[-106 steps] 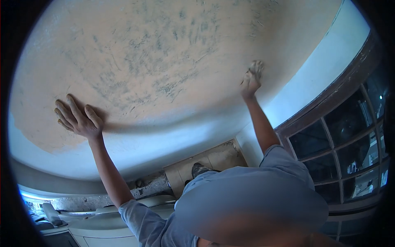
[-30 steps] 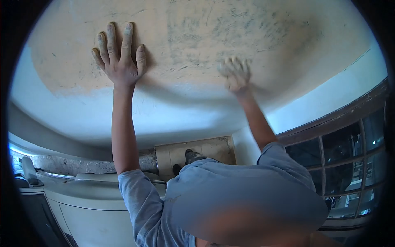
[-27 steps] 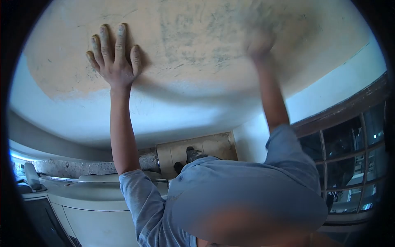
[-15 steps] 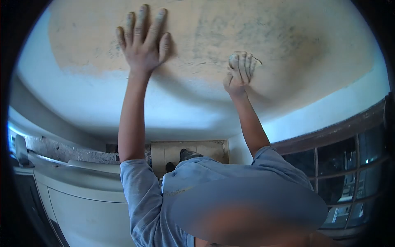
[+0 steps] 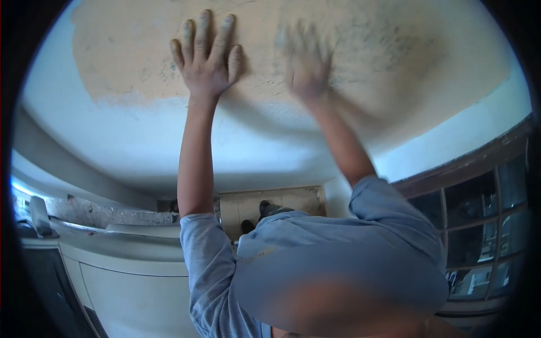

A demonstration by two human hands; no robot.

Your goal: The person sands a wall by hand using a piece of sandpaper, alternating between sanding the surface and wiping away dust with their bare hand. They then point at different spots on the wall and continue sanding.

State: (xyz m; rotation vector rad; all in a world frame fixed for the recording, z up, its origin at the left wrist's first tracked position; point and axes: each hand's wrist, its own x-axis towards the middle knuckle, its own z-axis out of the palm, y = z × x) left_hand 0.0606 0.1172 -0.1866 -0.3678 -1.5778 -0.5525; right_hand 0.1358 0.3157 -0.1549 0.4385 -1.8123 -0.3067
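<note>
My left hand (image 5: 207, 70) lies flat with fingers spread on a tan, filler-like patch (image 5: 129, 50) on the pale wall. Its fingertips are dusty, and nothing is in it. To its right my right hand (image 5: 307, 67) is smeared by motion, its fingers pointing up over the same patch. A thin sheet, apparently sandpaper, seems pressed under its fingers; a greenish-grey edge shows at their left side, but the blur hides most of it. Dark scuffs (image 5: 389, 50) mark the patch to the right of this hand.
White wall (image 5: 259, 129) borders the patch below. At lower left stands a pale cabinet-like unit (image 5: 129, 293) beside a rough ledge (image 5: 112, 211). A brown-framed window with panes (image 5: 470, 203) is at the right. Tiled floor (image 5: 298, 200) and my shoes show below.
My right hand has moved up and left across the patch and is now blurred. My left hand stays spread on the wall; the whole view has shifted slightly.
</note>
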